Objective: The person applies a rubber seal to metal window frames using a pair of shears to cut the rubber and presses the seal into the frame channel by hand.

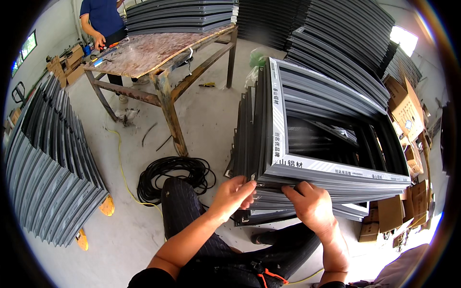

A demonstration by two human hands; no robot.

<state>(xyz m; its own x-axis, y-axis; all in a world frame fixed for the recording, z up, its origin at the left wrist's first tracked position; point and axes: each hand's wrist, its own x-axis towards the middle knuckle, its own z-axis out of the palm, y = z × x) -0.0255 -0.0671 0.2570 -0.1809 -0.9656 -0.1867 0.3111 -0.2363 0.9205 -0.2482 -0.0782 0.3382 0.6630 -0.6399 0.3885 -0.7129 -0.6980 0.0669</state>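
Note:
In front of me lies a stack of dark grey metal frames [336, 191], window-like in shape. Printed pale protective film covers the top frame [277, 122]. At the stack's near left corner is my left hand [234, 196], its thumb and fingers pinched together against the frame ends. Whatever lies between those fingertips is too small to make out. Farther right along the near side, my right hand [311, 204] is closed on the edge of a frame just below the top one, with its fingertips partly hidden.
A coil of black cable [175, 176] lies by my knee, near a yellow cord [120, 158]. Beyond it stands a workbench [144, 57] bearing more frames, with another person [103, 21] behind. Frames are piled at left [57, 182]. Cardboard boxes [406, 108] crowd the right.

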